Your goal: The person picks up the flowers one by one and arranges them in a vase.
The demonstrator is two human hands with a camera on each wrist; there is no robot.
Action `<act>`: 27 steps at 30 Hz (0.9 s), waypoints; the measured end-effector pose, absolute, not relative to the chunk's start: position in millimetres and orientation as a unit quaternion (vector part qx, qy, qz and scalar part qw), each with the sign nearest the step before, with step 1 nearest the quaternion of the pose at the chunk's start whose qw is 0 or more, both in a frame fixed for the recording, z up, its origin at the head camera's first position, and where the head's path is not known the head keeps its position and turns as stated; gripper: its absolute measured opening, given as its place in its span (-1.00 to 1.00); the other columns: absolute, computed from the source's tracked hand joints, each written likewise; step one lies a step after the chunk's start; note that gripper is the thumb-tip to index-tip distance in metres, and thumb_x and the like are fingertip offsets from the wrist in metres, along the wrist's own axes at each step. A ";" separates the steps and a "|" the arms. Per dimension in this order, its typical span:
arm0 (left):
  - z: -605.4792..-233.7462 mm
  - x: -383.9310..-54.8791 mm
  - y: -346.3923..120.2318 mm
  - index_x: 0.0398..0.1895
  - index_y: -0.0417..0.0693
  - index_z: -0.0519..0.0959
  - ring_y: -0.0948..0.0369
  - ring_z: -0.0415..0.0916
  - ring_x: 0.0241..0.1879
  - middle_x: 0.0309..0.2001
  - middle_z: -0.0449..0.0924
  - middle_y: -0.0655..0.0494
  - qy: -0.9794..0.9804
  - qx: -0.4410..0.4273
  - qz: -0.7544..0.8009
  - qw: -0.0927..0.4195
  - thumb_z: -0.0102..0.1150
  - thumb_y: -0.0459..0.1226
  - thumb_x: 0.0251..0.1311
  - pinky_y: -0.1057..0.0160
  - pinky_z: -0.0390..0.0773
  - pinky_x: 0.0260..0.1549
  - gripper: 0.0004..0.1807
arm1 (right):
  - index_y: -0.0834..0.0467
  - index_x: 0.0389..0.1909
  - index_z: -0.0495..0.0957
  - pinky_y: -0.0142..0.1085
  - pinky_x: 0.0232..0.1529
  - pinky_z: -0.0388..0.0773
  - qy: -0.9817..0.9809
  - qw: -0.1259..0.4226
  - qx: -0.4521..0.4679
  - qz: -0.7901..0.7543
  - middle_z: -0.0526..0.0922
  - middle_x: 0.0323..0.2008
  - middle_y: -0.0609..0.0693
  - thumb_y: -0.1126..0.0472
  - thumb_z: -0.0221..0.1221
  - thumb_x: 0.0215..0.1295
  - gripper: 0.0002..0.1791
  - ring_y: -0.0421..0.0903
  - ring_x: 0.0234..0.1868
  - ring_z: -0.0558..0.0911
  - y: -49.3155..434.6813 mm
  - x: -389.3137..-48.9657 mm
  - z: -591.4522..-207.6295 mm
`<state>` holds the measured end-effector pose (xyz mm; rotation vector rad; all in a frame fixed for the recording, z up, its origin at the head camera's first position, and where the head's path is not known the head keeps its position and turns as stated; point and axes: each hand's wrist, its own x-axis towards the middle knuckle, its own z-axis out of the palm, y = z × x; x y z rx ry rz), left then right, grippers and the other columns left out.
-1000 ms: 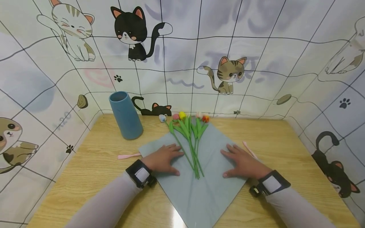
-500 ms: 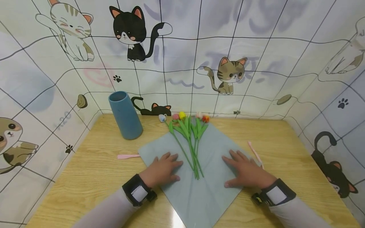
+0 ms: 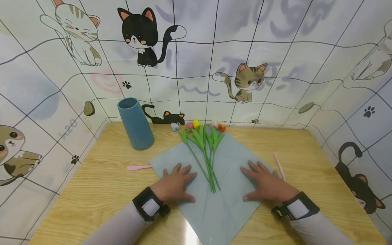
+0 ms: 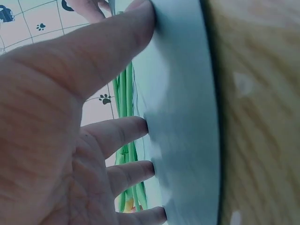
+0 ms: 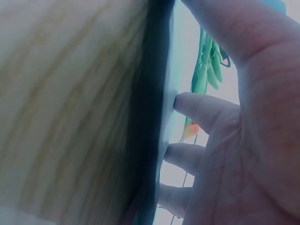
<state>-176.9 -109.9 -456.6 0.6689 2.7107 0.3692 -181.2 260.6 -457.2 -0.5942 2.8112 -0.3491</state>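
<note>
Several artificial tulips (image 3: 200, 139) with green stems and colored heads lie on a sheet of grey-blue wrapping paper (image 3: 214, 216). The sheet is turned with one corner toward me. My left hand (image 3: 174, 184) rests on its left part, fingers spread; in the left wrist view the fingertips (image 4: 140, 126) touch the sheet. On the right part rests my right hand (image 3: 265, 183), fingers likewise spread, its fingertips (image 5: 180, 101) against the paper. Neither hand grips anything. A pink ribbon end (image 3: 139, 167) sticks out at the sheet's left corner, and a pink strip (image 3: 279, 166) lies by the right one.
A blue vase (image 3: 136, 126) stands upright at the back left of the wooden table (image 3: 92, 190). Behind the table rises a white cloth backdrop (image 3: 196, 61) with black grid lines and printed cats.
Both hands have slid a little toward me over the paper, the right one also slightly outward. The pink strip on the right has shifted right and shows more.
</note>
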 end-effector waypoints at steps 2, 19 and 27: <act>-456.4 -177.8 -110.1 0.54 0.24 0.38 -0.28 -0.06 0.62 0.63 0.15 0.01 0.950 0.236 0.126 0.164 0.45 0.29 0.05 -0.70 0.05 0.30 -0.03 | -0.08 0.56 0.32 0.76 0.16 0.07 0.964 0.125 -0.201 -0.118 0.16 0.60 0.29 -0.59 0.38 -0.14 0.23 0.53 0.55 0.09 260.1 -180.4 -457.1; -451.4 -177.0 -112.4 0.56 0.22 0.36 -0.28 -0.10 0.63 0.65 0.11 0.01 0.944 0.246 0.130 0.178 0.50 0.27 0.00 -0.70 0.00 0.32 0.03 | -0.08 0.57 0.30 0.73 0.22 0.01 0.966 0.137 -0.177 -0.127 0.10 0.62 0.29 -0.55 0.41 -0.13 0.23 0.52 0.57 0.02 256.6 -175.3 -460.4; -453.8 -174.1 -114.0 0.61 0.21 0.27 -0.29 -0.16 0.64 0.67 0.03 -0.01 0.943 0.251 0.113 0.189 0.57 0.33 -0.17 -0.70 -0.04 0.32 0.21 | -0.02 0.61 0.21 0.78 0.18 -0.10 0.967 0.140 -0.172 -0.123 0.02 0.63 0.32 -0.64 0.40 -0.26 0.40 0.55 0.58 -0.04 253.8 -164.5 -460.8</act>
